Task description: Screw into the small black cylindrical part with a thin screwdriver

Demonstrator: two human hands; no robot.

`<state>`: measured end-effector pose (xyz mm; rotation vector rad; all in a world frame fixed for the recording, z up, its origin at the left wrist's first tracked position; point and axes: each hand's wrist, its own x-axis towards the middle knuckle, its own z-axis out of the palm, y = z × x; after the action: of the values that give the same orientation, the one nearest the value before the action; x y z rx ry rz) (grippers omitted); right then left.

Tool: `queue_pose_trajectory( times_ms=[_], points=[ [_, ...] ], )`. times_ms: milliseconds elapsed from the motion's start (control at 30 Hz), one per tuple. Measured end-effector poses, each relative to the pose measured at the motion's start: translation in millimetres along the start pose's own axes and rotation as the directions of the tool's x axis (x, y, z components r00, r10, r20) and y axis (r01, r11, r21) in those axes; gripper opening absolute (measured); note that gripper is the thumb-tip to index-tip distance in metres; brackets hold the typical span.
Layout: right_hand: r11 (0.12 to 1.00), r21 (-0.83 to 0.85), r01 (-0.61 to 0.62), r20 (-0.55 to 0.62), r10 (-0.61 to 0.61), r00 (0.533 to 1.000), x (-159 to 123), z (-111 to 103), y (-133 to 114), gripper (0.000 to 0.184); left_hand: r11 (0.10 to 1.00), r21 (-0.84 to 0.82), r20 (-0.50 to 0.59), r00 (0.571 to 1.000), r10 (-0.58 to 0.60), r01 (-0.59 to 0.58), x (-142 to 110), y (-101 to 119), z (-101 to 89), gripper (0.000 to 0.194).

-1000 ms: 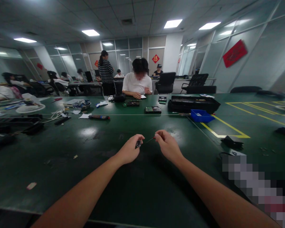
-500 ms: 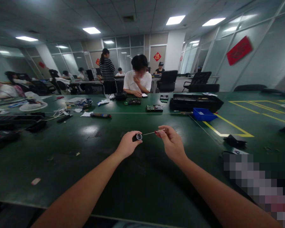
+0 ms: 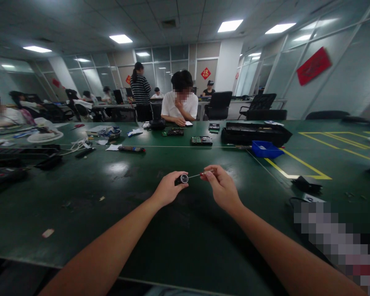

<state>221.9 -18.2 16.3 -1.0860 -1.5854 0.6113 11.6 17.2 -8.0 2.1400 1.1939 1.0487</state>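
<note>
My left hand (image 3: 169,188) grips a small black cylinder with a silver ring around its open end (image 3: 184,179); its exact kind is unclear. That ringed end faces me and a little to the right. Between the fingertips of my right hand (image 3: 220,185) is a screwdriver (image 3: 202,174) with a thin metal shaft and a partly hidden red-and-clear handle. The shaft points left, and its tip is at the cylinder's ringed end. Whether the tip touches or has entered it, I cannot tell. Both hands are above the green table (image 3: 179,246).
Circuit boards (image 3: 201,140), a long black tray (image 3: 255,133) and a blue bin (image 3: 267,149) lie farther back. A dark tool (image 3: 132,149) rests left of centre. Across the table sits a person in white (image 3: 180,102). A black part (image 3: 306,184) lies to the right.
My left hand has moved slightly right and turned the cylinder's ringed end a bit. The screwdriver has moved slightly left, so its tip is now at the ring.
</note>
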Motion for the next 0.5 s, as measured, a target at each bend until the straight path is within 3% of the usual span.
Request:
queue_pose_trajectory(
  times_ms=[500],
  points=[
    [0.994, -0.109, -0.007, -0.046, 0.002, 0.999, -0.5, 1.7, -2.2, 0.022, 0.999, 0.041, 0.025, 1.000, 0.014, -0.015, -0.1, -2.6, 0.8, 0.043]
  ],
)
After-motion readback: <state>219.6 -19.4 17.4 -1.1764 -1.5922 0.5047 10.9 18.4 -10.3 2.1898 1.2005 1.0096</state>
